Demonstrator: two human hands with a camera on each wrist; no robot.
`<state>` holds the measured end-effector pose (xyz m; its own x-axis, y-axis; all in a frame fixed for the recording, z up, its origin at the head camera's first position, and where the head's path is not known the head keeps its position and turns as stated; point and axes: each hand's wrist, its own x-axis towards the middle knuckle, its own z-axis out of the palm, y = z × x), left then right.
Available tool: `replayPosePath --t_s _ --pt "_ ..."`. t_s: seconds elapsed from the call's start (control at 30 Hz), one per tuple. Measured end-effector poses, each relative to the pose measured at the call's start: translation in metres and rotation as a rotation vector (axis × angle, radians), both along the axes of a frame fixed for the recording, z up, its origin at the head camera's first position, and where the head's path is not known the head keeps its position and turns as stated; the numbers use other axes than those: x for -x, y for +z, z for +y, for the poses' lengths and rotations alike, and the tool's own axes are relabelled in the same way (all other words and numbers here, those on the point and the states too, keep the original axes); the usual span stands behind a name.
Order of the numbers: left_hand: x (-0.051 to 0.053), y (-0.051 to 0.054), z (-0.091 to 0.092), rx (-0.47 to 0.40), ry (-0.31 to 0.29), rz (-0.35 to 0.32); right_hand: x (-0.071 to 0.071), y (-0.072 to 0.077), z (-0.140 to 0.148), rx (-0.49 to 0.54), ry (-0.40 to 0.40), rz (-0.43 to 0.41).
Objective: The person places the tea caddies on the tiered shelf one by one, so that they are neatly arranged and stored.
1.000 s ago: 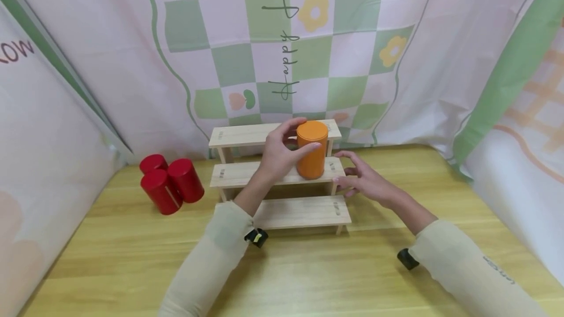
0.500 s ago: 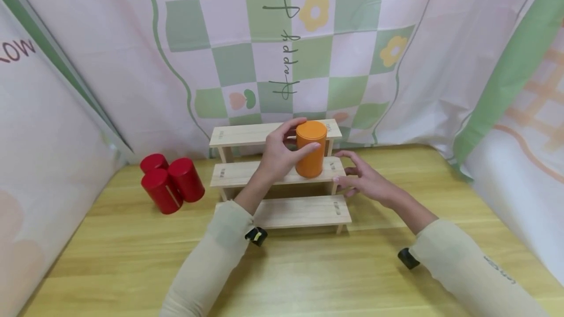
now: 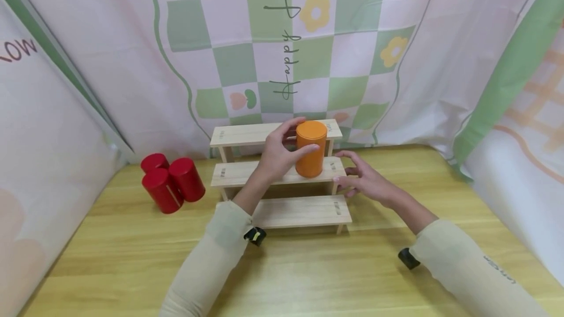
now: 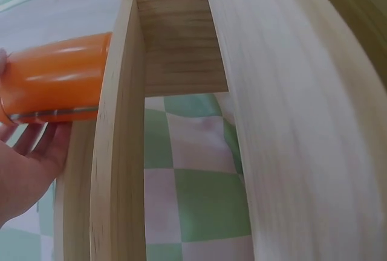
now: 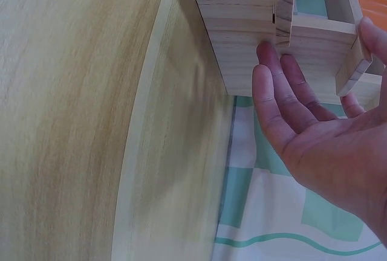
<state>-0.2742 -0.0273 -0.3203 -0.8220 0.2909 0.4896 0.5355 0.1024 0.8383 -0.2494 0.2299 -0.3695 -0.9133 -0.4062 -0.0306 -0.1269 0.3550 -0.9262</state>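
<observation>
An orange canister (image 3: 311,153) stands upright on the middle tier of a three-tier wooden shelf stand (image 3: 291,212), toward its right end. My left hand (image 3: 278,154) grips it from the left, thumb across its front and fingers behind, where they are partly hidden. In the left wrist view the canister (image 4: 57,77) appears sideways beyond the shelf boards. At the stand's right side my right hand (image 3: 363,177) holds the end of the middle shelf between thumb and index finger. The right wrist view shows the other fingers of that hand (image 5: 332,146) extended beside the stand's side panel.
Three red canisters (image 3: 162,191) stand grouped on the wooden table (image 3: 308,273) left of the stand. A curtain (image 3: 291,53) with green checks and flowers hangs close behind, and cloth walls rise on both sides.
On the middle tier, the orange canister has shifted very slightly left, the left hand staying on it. The right hand keeps its place at the shelf's end.
</observation>
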Motion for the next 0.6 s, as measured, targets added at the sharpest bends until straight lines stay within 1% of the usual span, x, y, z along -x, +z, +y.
replayPosePath --t_s 0.1,0.27,0.4,0.6 --pt "-0.001 0.000 -0.005 0.011 -0.006 -0.014 0.000 0.000 0.000 -0.004 -0.002 -0.003" --pt "-0.005 0.000 -0.021 0.020 -0.009 0.009 0.000 0.000 0.000 0.002 0.004 -0.008" --pt "-0.013 0.003 -0.039 0.037 -0.005 0.030 0.000 0.000 0.001 0.008 0.010 -0.005" --pt "-0.028 0.005 -0.075 0.058 0.039 0.070 0.000 0.001 0.001 0.005 0.014 -0.005"
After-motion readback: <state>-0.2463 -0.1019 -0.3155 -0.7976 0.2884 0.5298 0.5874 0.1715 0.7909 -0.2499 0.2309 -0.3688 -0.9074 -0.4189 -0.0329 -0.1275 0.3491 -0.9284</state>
